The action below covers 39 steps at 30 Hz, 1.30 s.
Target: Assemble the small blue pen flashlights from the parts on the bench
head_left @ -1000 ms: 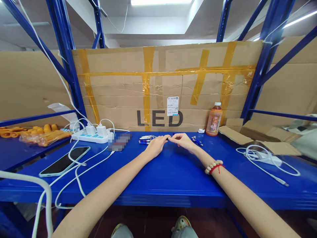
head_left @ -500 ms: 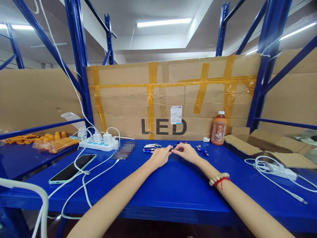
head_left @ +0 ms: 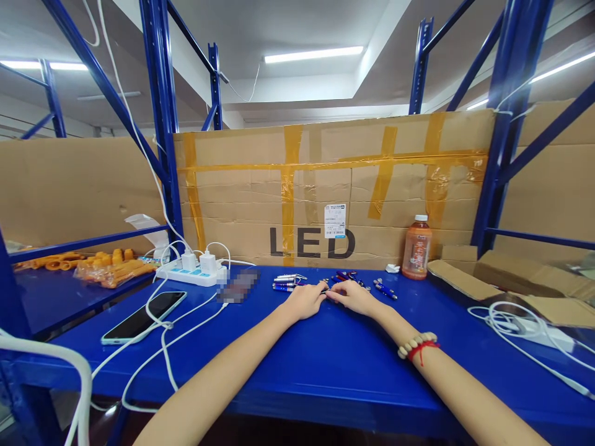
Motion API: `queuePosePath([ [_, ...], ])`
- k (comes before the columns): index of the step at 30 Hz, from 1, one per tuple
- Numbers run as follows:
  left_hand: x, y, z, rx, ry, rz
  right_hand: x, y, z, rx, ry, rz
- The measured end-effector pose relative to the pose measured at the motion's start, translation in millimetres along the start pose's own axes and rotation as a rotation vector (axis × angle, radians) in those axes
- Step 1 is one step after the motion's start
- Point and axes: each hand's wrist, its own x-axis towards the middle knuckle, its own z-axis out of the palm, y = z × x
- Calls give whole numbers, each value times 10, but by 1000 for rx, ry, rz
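Note:
My left hand and my right hand meet above the blue tabletop, fingertips almost touching. Both are closed in a pinch around something small and dark, mostly hidden by the fingers. Just behind my left hand lie silver pen-shaped pieces and blue ones in a row. Beyond my right hand is a loose pile of blue and dark red pen-shaped pieces, partly covered by the hand. To its right rests another blue and silver pen-shaped piece.
At left on the table are a phone, a power strip and trailing white cables. A bottle, crumpled white paper, an open cardboard box and a coiled cable stand or lie right. Taped cardboard closes off the back.
The view has shifted slightly, moving everything a little right and down. My hands stay together at the same spot, the right fingers slightly lower against the left ones.

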Motion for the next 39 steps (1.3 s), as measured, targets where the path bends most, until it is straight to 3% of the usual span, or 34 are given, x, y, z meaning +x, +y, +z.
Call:
queuePosePath([
  [13, 2, 3, -14, -17, -13, 8, 42, 93, 25, 51, -48, 62],
  [20, -6, 21, -20, -23, -6, -14, 14, 57, 27, 48, -6, 37],
  [27, 13, -5, -29, -77, -8, -120, 17, -75, 21, 390, 159, 42],
  [39, -23, -11, -51, -205, 88, 26, 14, -33, -51, 622, 224, 160],
])
